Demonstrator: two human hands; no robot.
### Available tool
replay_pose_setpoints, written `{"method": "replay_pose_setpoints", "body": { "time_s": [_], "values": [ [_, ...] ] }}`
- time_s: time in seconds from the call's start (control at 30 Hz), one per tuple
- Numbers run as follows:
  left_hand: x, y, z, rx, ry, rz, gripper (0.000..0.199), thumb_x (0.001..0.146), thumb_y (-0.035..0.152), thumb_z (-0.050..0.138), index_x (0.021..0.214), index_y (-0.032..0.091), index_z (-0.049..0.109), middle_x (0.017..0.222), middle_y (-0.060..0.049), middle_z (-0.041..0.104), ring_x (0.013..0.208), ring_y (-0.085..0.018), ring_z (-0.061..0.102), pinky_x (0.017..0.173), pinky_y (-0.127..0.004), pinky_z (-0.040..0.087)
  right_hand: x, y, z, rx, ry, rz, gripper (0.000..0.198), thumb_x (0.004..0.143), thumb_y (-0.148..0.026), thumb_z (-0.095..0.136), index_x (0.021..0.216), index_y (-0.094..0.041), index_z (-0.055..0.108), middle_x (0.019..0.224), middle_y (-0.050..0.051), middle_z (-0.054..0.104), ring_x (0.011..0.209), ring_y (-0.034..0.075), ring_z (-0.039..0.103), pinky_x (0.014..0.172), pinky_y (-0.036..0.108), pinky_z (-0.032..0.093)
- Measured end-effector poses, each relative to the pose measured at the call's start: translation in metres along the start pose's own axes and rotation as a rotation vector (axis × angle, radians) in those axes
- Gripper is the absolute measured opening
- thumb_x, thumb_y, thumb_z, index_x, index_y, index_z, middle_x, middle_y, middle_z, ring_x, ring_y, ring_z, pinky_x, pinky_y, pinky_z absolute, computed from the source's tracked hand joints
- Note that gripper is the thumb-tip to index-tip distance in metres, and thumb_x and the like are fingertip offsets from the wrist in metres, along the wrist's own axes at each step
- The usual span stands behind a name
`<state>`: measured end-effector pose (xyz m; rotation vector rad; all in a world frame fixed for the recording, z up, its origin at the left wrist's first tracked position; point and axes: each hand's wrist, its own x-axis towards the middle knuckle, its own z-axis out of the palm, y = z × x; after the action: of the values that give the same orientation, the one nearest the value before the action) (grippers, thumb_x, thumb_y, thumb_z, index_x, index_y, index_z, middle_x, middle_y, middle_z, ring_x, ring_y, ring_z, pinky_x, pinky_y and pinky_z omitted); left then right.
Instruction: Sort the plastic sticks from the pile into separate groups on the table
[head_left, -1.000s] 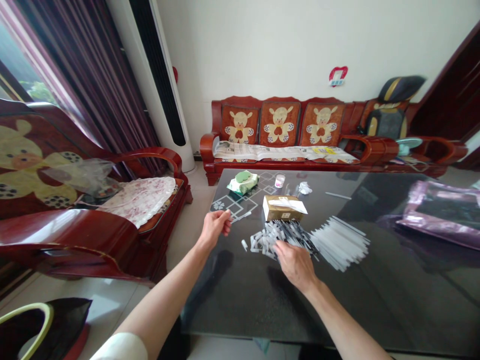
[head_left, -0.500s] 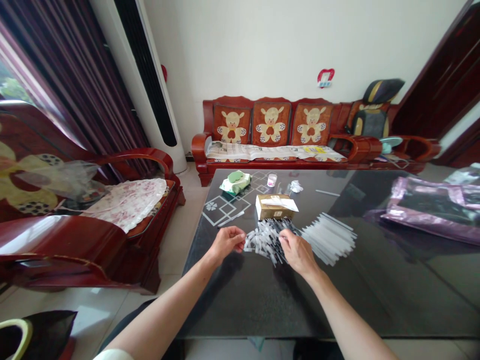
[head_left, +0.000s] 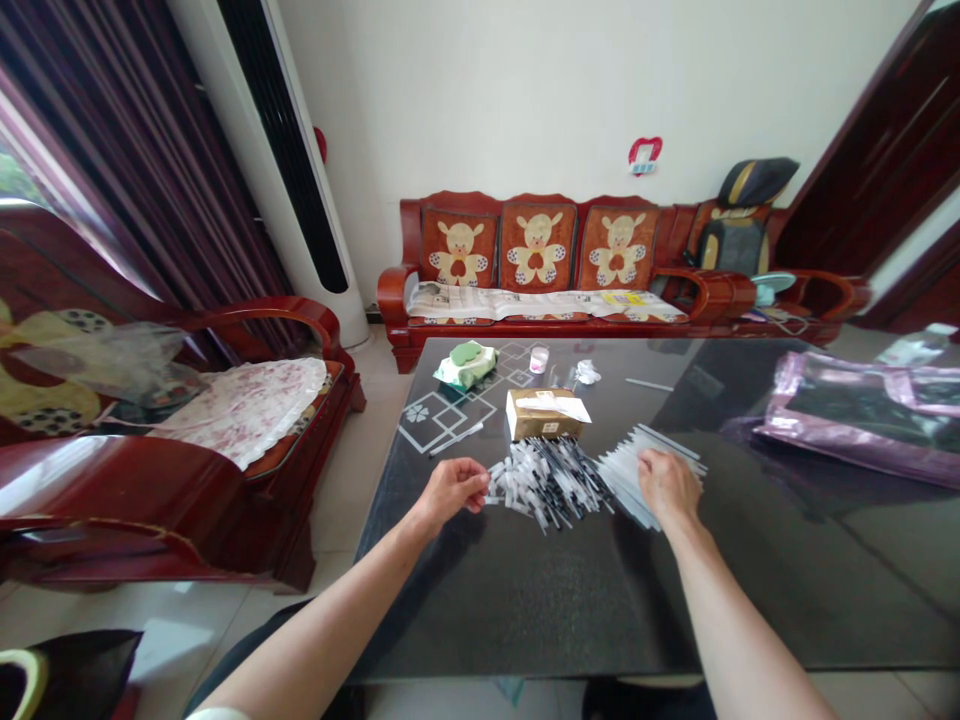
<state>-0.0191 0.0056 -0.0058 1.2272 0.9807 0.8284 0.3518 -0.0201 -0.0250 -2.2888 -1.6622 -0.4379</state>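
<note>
My left hand is at the left edge of a heap of short black and whitish stick-like pieces, thumb and fingertips pinched together. Whatever is in that pinch is too small to make out. My right hand rests over a fanned stack of long whitish translucent tubes, its fingers curled closed on the near side of view. The fingertips are partly hidden, so I cannot see whether a tube is between them. Both piles lie on the dark glossy table.
Behind the heap stands a tissue box. Farther back are a green wipes pack, a small white cup and crumpled tissue. A loose stick lies left, another tube farther back. A purple-edged clear bag covers the right side.
My right hand has moved right, from the black and whitish heap to the long whitish tubes. My left hand stays almost in place, still pinched. The view has shifted slightly.
</note>
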Motion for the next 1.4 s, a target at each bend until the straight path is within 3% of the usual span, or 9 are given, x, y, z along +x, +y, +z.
{"method": "replay_pose_setpoints", "body": {
  "time_s": [0.23,0.33,0.47,0.6,0.73,0.9,1.17,1.3,1.4],
  "values": [
    [-0.003,0.002,0.001,-0.005,0.003,0.009,0.038,0.067,0.044,0.076,0.078,0.010,0.062,0.061,-0.003,0.063,0.049,-0.011,0.059,0.045,-0.020,0.048,0.000,-0.005,0.003,-0.095,-0.056,-0.100,0.020,0.080,-0.020,0.055,0.087,-0.013,0.072,0.080,0.013,0.067,0.076,0.024,0.059,0.071,0.032,0.039],
    [-0.004,0.003,0.002,-0.035,-0.002,0.024,0.038,0.067,0.043,0.076,0.079,0.010,0.062,0.062,-0.003,0.064,0.051,-0.011,0.060,0.047,-0.021,0.050,-0.001,-0.016,-0.004,-0.024,0.005,-0.111,0.021,0.081,-0.019,0.054,0.090,-0.012,0.071,0.083,0.015,0.066,0.080,0.025,0.059,0.074,0.034,0.040],
    [-0.004,0.002,0.005,-0.066,-0.014,0.039,0.037,0.066,0.040,0.077,0.082,0.010,0.062,0.060,-0.002,0.063,0.051,-0.011,0.060,0.051,-0.022,0.051,-0.017,-0.064,-0.022,0.349,0.064,-0.166,0.025,0.087,-0.024,0.048,0.094,-0.013,0.069,0.089,0.013,0.068,0.084,0.024,0.060,0.077,0.032,0.042],
    [-0.002,-0.006,0.008,-0.057,-0.036,0.030,0.036,0.066,0.037,0.077,0.083,0.011,0.061,0.060,-0.002,0.064,0.052,-0.012,0.061,0.052,-0.023,0.052,-0.051,-0.127,-0.040,0.755,-0.170,-0.333,0.026,0.091,-0.028,0.045,0.092,-0.019,0.069,0.087,0.008,0.070,0.078,0.020,0.063,0.073,0.028,0.044],
    [0.003,-0.018,0.004,0.127,-0.016,0.026,0.023,0.070,0.032,0.070,0.081,0.013,0.060,0.059,-0.001,0.063,0.047,-0.012,0.059,0.045,-0.022,0.049,-0.073,-0.159,-0.045,0.772,-0.299,-0.438,0.022,0.089,-0.024,0.049,0.085,-0.020,0.070,0.084,0.006,0.071,0.077,0.019,0.063,0.072,0.027,0.043],
    [0.009,-0.026,-0.002,0.446,0.084,0.030,0.009,0.072,0.024,0.062,0.073,0.015,0.064,0.051,0.002,0.060,0.044,-0.012,0.057,0.043,-0.021,0.046,-0.072,-0.155,-0.039,0.596,-0.289,-0.402,0.024,0.089,-0.021,0.047,0.080,-0.020,0.069,0.081,0.005,0.071,0.076,0.018,0.064,0.069,0.026,0.040],
    [0.019,-0.024,-0.003,0.435,0.108,0.194,0.029,0.073,0.015,0.058,0.102,0.015,0.062,0.070,-0.001,0.068,0.058,-0.014,0.064,0.059,-0.023,0.050,-0.065,-0.148,-0.043,0.558,-0.263,-0.366,0.026,0.090,-0.024,0.046,0.081,-0.019,0.070,0.081,0.005,0.071,0.073,0.017,0.064,0.067,0.025,0.038],
    [0.026,-0.018,-0.029,0.800,0.329,0.335,0.025,0.078,0.011,0.055,0.099,0.015,0.067,0.094,-0.007,0.069,0.084,-0.018,0.066,0.081,-0.030,0.050,-0.064,-0.145,-0.042,0.547,-0.258,-0.356,0.027,0.090,-0.025,0.046,0.079,-0.019,0.069,0.078,0.005,0.070,0.071,0.017,0.063,0.066,0.025,0.037],
    [0.031,-0.018,-0.052,1.102,0.352,0.438,0.037,0.081,0.009,0.052,0.117,0.014,0.061,0.122,-0.013,0.060,0.114,-0.024,0.055,0.100,-0.035,0.040,-0.063,-0.144,-0.040,0.545,-0.256,-0.362,0.027,0.090,-0.025,0.045,0.077,-0.019,0.068,0.076,0.005,0.069,0.071,0.017,0.062,0.066,0.025,0.036]
  ]
}}
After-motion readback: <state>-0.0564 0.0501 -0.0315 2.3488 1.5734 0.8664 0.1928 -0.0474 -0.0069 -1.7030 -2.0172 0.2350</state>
